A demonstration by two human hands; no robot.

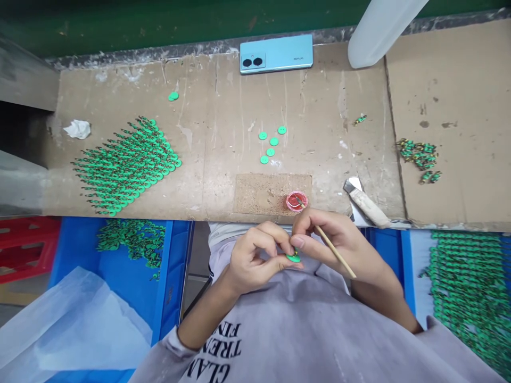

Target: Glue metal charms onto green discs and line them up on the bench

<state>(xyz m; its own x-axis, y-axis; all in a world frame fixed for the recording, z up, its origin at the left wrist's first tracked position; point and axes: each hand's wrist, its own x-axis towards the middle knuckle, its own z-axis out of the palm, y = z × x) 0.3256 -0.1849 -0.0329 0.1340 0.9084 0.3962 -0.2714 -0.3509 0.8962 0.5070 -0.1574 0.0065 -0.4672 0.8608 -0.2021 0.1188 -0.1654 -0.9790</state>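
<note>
My left hand (259, 255) pinches a small green disc piece (293, 257) with a tiny dark-and-gold part on top, held low in front of my shirt. Close beside it, my right hand (339, 242) is closed around a thin wooden paintbrush (335, 251), its thumb and fingertips at the same piece. The brush tip points away from me and overlaps the small pot of red paint (293, 206) in view; whether it touches the paint I cannot tell. Under the pot lies a speckled cardboard piece (255, 194).
Several bare green discs (273, 141) lie mid-table. Rows of finished-looking pieces (131, 165) stand left; small green-and-gold parts (419, 154) lie right. A utility knife (365, 202), a phone (275, 54) and a white tube (379, 32) are around. Blue crates (170, 282) flank me.
</note>
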